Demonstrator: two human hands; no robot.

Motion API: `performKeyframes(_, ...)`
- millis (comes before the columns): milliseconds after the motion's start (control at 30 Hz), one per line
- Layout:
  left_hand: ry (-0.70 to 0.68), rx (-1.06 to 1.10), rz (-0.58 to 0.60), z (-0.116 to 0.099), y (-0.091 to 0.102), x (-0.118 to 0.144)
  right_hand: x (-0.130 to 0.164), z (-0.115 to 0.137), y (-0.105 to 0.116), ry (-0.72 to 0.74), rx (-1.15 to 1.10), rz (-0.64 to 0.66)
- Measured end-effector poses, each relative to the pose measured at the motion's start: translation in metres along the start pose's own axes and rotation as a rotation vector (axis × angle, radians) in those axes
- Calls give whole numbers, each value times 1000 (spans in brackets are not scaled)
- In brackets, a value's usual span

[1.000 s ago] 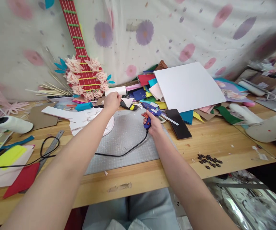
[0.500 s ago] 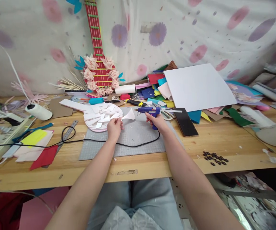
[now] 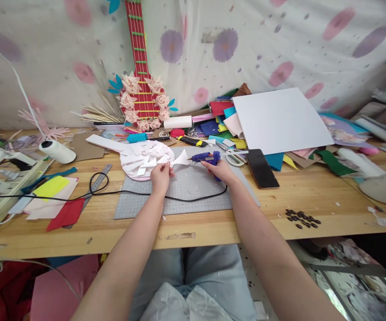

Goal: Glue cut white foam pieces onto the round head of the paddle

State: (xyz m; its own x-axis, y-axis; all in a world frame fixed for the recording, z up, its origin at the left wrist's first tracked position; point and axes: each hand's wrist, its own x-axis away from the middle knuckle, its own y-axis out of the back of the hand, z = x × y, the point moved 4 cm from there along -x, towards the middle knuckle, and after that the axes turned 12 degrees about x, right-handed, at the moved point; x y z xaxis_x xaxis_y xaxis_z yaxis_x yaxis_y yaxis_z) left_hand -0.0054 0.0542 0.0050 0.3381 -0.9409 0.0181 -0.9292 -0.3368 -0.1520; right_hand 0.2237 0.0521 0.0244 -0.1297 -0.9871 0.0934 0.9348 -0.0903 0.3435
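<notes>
A small white paper piece with a flared end is pinched in the fingers of my left hand. My right hand is closed around a blue hot glue gun, whose nozzle points left and lies close to the paper's flared edge; I cannot tell whether they touch. A white glue stick juts from the gun's back. Just left of my left hand lies a round shape heaped with white paper pieces. Under both hands is a grey cutting mat, crossed by the gun's black cord.
A red paper guitar with pink flowers leans at the back. Right of the glue gun lie scissors, a phone and a white board. Black beads sit near the front edge; a steel ruler lies left.
The glue gun's nozzle has come slightly nearer the white paper's edge. The whole view has shifted a little; both hands keep their grip.
</notes>
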Motion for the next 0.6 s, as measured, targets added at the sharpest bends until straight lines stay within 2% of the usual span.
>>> performKeyframes(200, -16, -51, 51, 3, -1, 0, -6, -5, -1, -29, -136, -90)
performKeyframes(300, -15, -67, 88, 5, -1, -1, -8, -7, -4, -29, -80, -110)
performKeyframes(467, -67, -94, 142, 7, -2, -4, -2, -1, -10, -10, -85, -54)
performKeyframes(600, -66, -77, 177, 8, -4, -4, 3, 6, -17, 59, 30, 15)
